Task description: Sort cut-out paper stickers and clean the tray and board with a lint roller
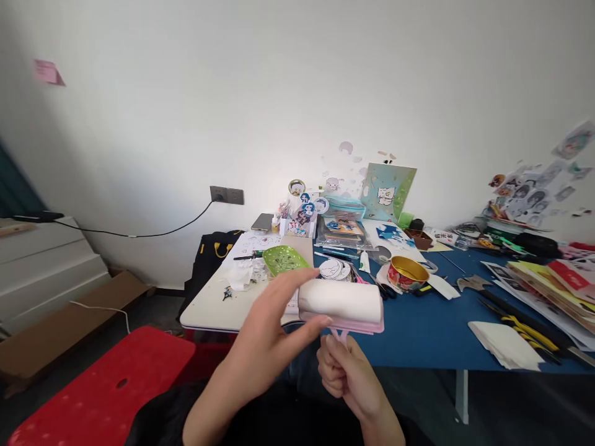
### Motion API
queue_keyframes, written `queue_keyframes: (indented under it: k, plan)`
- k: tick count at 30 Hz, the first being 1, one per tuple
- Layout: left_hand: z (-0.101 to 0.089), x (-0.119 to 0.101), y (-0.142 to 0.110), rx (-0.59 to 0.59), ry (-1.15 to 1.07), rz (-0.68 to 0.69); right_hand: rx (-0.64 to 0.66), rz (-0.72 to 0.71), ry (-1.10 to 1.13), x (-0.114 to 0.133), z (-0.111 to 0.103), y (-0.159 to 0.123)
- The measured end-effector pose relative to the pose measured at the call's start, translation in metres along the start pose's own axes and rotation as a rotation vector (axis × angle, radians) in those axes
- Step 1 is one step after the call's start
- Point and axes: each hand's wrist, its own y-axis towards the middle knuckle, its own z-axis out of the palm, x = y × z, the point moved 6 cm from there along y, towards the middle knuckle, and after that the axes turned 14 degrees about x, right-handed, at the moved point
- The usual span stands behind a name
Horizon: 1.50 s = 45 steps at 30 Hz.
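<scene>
Right hand is clenching the pink handle, its thumb lying uppermost and its fingers curling under, while the forearm is rising from the lower edge. White lint roller is lying crosswise above this fist, in front of the cluttered bench. Left hand is curving openly about the roller's left end, thumb below, fingers above; firm contact is not showing.

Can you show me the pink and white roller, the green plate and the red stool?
Roller (341, 300): head view, the middle of its white roll.
Green plate (282, 259): head view, its patterned inside.
Red stool (105, 396): head view, its seat, beside the hole.
</scene>
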Motion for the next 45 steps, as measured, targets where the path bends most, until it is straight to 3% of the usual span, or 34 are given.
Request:
queue_keyframes:
  k: [3,7,15,24,31,37,40,45]
  plan:
    - [0.015,-0.008,0.006,0.060,-0.198,-0.029,0.077,0.002,0.061,0.000,0.009,-0.006]
    - [0.016,-0.004,0.005,-0.007,-0.317,-0.017,0.159,0.000,0.131,0.005,0.016,-0.012]
    - [0.002,-0.021,-0.006,-0.137,-0.080,0.131,0.167,-0.005,0.113,0.005,0.020,-0.018]
    - [-0.005,-0.030,-0.010,-0.292,0.187,0.198,0.032,0.043,0.030,0.002,0.014,-0.018]
    - [0.016,-0.026,-0.021,-0.340,0.566,0.490,0.139,0.065,0.248,-0.001,0.022,-0.013]
    - [0.021,-0.010,-0.018,-0.350,0.509,0.570,0.225,0.134,0.495,-0.009,0.026,-0.011]
    - [0.014,-0.001,-0.012,-0.391,0.352,0.497,0.255,0.126,0.577,-0.010,0.024,-0.008]
    - [-0.010,0.039,-0.015,-0.622,-0.185,0.057,0.233,0.097,0.585,-0.010,0.019,-0.008]
